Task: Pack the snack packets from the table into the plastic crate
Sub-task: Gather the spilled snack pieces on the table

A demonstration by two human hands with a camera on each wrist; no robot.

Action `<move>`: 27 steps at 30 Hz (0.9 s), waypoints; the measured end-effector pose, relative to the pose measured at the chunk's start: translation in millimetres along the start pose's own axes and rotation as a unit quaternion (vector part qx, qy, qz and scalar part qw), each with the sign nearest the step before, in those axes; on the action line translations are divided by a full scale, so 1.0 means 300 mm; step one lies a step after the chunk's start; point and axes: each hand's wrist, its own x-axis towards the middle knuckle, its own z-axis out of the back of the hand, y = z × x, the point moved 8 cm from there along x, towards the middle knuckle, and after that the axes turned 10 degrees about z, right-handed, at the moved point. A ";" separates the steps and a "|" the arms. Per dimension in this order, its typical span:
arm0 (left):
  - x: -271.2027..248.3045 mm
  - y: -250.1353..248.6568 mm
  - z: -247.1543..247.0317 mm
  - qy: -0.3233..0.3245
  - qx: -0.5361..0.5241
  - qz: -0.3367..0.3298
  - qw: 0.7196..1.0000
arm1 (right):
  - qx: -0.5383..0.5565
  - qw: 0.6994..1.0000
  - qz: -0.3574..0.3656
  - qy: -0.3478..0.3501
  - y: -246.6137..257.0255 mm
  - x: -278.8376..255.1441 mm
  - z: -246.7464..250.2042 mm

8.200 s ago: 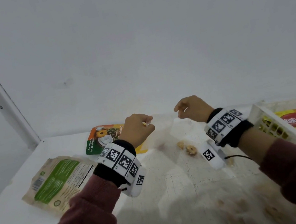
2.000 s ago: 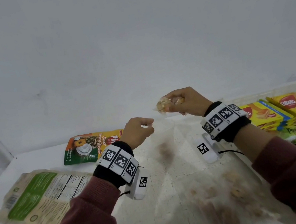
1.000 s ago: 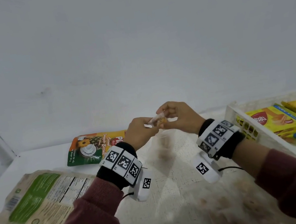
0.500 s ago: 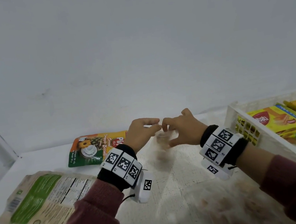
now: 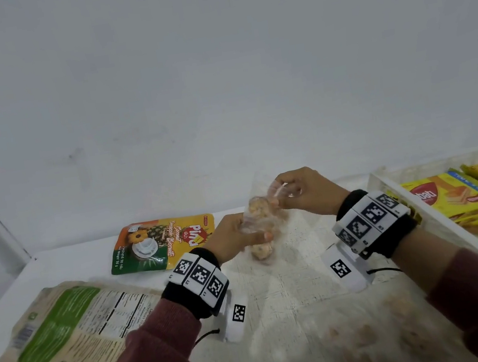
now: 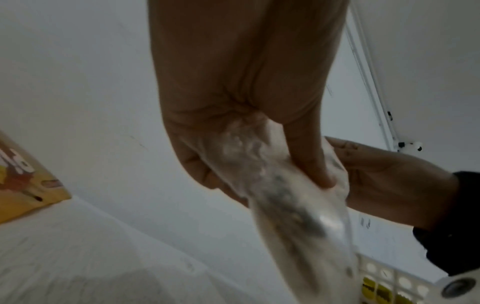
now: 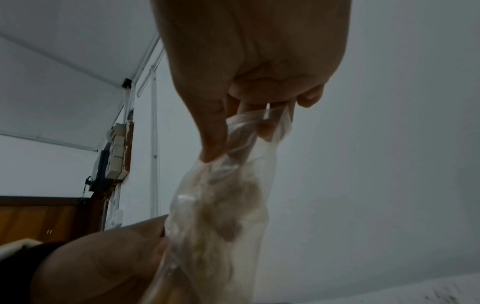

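Half a second after meeting empty above the tabletop (image 5: 280,293), both hands now hold the clear snack bag (image 5: 261,224) aloft, left hand (image 5: 234,238) wrapped round its body, right hand (image 5: 305,193) pinching its top, ready for the plastic crate (image 5: 397,202).

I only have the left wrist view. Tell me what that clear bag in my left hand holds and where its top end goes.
Observer: The head view shows the clear bag holds pale, lumpy snack pieces; the left hand grips its middle.
Operator: Report the right hand.
Observer: In the right wrist view, the right hand pinches the bag's flat top strip between thumb and fingers.
Operator: List what is left on the table.
Observer: The head view shows a large green and beige packet at the near left and an orange pineapple biscuit pouch behind it, both lying flat.
Operator: Give me the crate.
Observer: The white plastic crate sits to the right, already holding yellow wafer packets.
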 end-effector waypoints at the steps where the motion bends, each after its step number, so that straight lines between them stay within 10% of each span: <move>1: 0.000 -0.007 0.002 -0.001 -0.003 -0.005 1.000 | 0.009 1.000 -0.001 0.004 0.009 -0.003 0.004; 19: 0.000 -0.039 0.008 -0.073 -0.047 -0.046 0.995 | -0.039 0.990 0.031 -0.129 0.031 -0.013 0.054; 27: -0.014 -0.011 -0.027 -0.015 0.001 -0.014 1.000 | -0.036 0.997 -0.022 -0.066 0.011 0.016 0.018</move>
